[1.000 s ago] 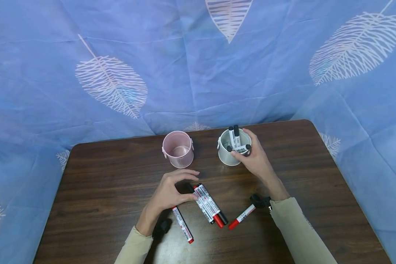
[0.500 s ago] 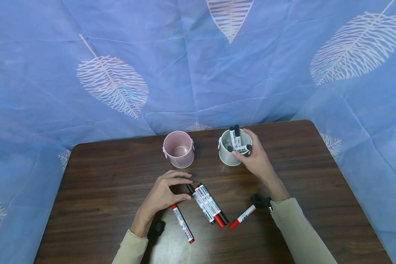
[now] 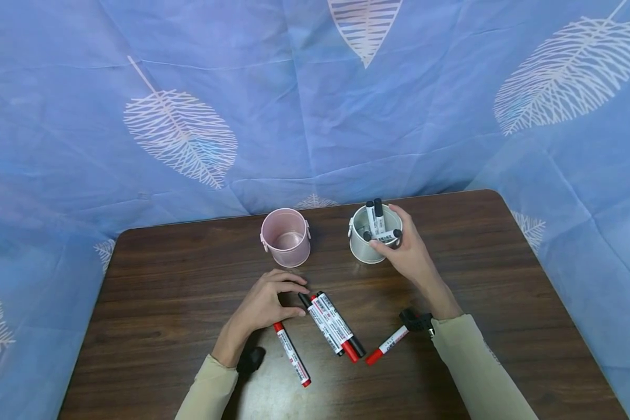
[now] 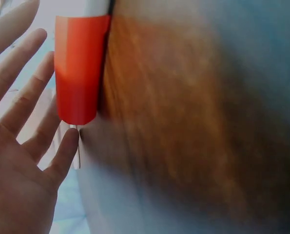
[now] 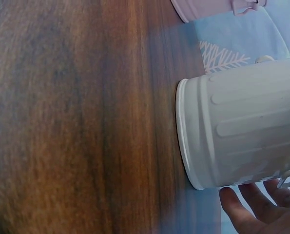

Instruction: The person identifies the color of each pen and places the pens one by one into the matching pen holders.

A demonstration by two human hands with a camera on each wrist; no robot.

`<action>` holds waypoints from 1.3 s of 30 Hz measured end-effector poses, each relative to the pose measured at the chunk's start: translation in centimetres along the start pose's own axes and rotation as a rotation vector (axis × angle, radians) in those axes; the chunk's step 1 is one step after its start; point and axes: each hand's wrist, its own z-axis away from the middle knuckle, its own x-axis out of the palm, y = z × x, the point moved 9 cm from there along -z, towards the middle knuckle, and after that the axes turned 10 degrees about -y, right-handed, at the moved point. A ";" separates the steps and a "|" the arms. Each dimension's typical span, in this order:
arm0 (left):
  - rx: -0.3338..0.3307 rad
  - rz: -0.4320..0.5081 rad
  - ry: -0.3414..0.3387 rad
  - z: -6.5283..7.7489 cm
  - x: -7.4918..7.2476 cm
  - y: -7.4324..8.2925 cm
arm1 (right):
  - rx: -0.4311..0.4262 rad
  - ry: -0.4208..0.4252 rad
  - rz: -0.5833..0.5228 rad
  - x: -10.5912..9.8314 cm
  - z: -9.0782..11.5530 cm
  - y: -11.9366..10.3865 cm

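My left hand [image 3: 265, 300] hovers just left of a cluster of black and red markers [image 3: 332, 324], its fingers loosely bent and holding nothing. A red-capped marker [image 3: 292, 354] lies below that hand; its red cap [image 4: 80, 70] looms large in the left wrist view beside the spread fingers. My right hand [image 3: 409, 251] grips the side of a white bucket [image 3: 366, 251], thumb at the front, fingers on the far right side. In the right wrist view the fingertips [image 5: 232, 200] touch the bucket wall. Several black-capped markers [image 3: 379, 224] sit in the bucket, one lying across its rim.
A pink bucket [image 3: 289, 254] stands left of the white one, with no markers showing inside. Another red-capped marker [image 3: 387, 346] lies partly under the right wrist strap. A blue leaf-patterned cloth [image 3: 273, 116] hangs behind the table's [image 3: 163, 280] back edge.
My left hand has drawn back to the left from the marker cluster, uncovering a black cap end. The right hand and both buckets hold their places.
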 end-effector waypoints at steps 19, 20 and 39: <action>0.028 -0.172 -0.041 -0.5 0.7 0.6 | 0.006 -0.001 0.008 0.2 0.3 0.0; 0.029 -0.166 -0.046 -0.5 0.8 0.6 | 0.007 -0.001 0.002 0.2 0.3 0.0; 0.053 -0.088 -0.089 -0.1 0.8 0.2 | 0.020 -0.017 -0.001 0.1 0.3 -1.4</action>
